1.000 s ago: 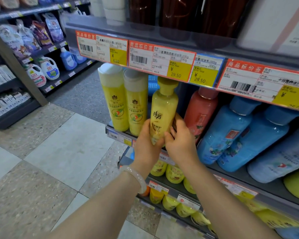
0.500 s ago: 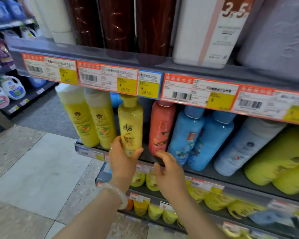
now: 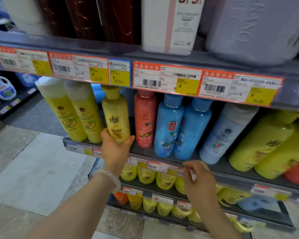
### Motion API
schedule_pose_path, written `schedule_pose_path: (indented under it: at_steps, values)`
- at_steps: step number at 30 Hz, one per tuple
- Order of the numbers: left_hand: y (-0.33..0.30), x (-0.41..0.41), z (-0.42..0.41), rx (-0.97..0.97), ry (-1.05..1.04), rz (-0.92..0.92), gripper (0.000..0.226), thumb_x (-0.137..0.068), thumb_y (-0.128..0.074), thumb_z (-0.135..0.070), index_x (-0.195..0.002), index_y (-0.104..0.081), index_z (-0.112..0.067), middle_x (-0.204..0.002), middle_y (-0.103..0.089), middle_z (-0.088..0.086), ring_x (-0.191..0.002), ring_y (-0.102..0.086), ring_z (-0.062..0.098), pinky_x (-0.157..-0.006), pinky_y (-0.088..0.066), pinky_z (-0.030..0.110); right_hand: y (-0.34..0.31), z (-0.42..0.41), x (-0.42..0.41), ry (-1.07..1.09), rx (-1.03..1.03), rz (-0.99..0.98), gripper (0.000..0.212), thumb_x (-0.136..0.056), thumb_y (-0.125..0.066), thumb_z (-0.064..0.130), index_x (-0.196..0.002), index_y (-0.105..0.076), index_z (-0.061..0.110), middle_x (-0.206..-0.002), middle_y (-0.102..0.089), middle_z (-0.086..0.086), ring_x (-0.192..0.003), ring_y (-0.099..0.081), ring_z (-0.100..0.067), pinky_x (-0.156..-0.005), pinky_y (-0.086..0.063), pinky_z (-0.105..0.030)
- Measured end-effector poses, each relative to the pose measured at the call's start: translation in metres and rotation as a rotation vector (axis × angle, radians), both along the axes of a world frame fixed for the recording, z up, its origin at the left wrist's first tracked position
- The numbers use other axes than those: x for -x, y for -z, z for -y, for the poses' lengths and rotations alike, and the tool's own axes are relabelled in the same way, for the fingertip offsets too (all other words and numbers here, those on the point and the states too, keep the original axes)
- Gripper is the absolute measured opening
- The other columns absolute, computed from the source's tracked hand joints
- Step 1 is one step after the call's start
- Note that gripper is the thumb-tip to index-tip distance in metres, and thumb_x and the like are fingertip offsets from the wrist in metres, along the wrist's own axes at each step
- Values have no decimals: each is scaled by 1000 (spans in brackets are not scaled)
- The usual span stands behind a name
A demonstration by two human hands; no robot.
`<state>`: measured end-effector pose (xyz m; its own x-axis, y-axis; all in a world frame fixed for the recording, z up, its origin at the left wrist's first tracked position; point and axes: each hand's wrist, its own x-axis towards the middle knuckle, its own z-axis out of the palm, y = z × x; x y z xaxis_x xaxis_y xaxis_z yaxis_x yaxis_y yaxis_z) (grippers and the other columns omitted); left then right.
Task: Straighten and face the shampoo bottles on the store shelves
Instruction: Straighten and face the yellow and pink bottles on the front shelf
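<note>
A yellow shampoo bottle with a yellow cap stands upright on the middle shelf, label facing out. My left hand grips its base from below and in front. My right hand hangs lower and to the right, fingers loosely curled, holding nothing, in front of the shelf's price strip. Left of the held bottle stand two yellow bottles with white caps. To its right are a coral bottle, two blue bottles, a pale blue bottle and leaning yellow bottles.
Price tags line the upper shelf edge just above the bottle caps. Dark brown bottles and a white box stand on the top shelf. Small yellow bottles fill the lower shelves. Tiled aisle floor lies to the left, with detergent jugs beyond.
My right hand let go of the yellow bottle and dropped down to the right. My left hand still grips the bottle's base. The view swung right and up.
</note>
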<state>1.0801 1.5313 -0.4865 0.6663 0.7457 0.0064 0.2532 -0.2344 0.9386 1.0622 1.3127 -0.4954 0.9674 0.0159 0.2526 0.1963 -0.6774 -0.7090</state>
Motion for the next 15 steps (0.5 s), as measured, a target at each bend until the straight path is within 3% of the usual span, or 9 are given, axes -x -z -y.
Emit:
schedule_pose_path:
  at_steps: [2,6,11,15]
  values:
    - [-1,1,0,-7,13,30,62,-68,-81,-28,-116,-43,-20,-100,-58,-3,-93,-58,21,-85,-50,38,-2,1,0,14,-34,-41,9,-83,-62,3,-89,-66,6,-85,-56,-3,-80,-59,-24,-75,-39,-24]
    - [-2,3,-2,8,27,34,59,-65,-82,-27,-111,-45,-23,-92,-57,-10,-88,-58,16,-82,-51,37,-5,-3,-4,21,-65,-81,13,-84,-61,6,-97,-64,6,-89,-55,-2,-82,-57,-19,-75,-40,-28]
    - [-11,8,8,52,25,101,63,-64,-83,-27,-115,-47,-21,-90,-54,-18,-81,-53,-1,-71,-42,18,-9,-11,-7,11,-84,-68,16,-84,-61,7,-101,-62,6,-93,-54,1,-82,-57,-17,-75,-41,-27]
    - [-16,14,19,107,-24,127,70,-61,-84,-31,-119,-49,-14,-107,-61,0,-94,-59,17,-83,-49,34,-8,-23,-10,10,-83,-54,16,-85,-61,10,-101,-63,6,-94,-53,1,-88,-60,-21,-77,-47,-30]
